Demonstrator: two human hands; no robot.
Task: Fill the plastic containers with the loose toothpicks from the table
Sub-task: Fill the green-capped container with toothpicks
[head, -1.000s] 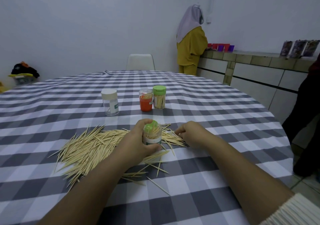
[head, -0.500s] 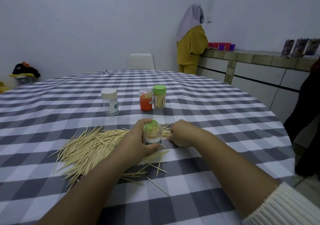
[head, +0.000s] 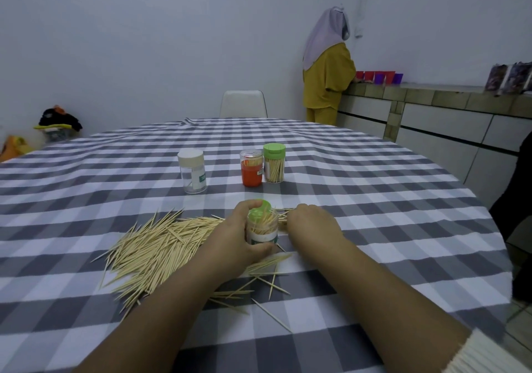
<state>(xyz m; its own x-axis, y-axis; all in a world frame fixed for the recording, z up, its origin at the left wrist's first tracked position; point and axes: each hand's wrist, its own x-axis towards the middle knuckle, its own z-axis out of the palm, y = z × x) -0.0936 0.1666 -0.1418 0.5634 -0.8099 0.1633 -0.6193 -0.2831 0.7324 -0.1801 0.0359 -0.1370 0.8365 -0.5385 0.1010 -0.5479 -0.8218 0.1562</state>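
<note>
On the checked tablecloth (head: 374,228) near the table's front edge, the left hand (head: 233,243) wraps round a small clear container (head: 262,230) w/ a green flip lid, holding it upright; it looks roughly half to mostly full of toothpicks. The right hand (head: 312,224) sits just beside it, fingers curled down onto sticks at the pile's right end. Can't tell if it's actually pinching any.

Progress, as a judgement: partway. Farther back stand a green-lidded container (head: 274,163) full of sticks and an orange container (head: 252,171), touching or nearly so, w/ sticks showing near its top. A white-lidded container (head: 192,174) to their left looks nearly empty. A big pile of loose toothpicks (head: 155,253) is left, spread left of the held container, plus strays nearer the person.

Surface: round table, grey-and-white cloth, a few creases. Room: pale walls, white chair (head: 243,103) at the far side, tiled counter (head: 431,99) on the right w/ red and purple cups (head: 378,77); a person in yellow (head: 328,79) stands there, facing away.
</note>
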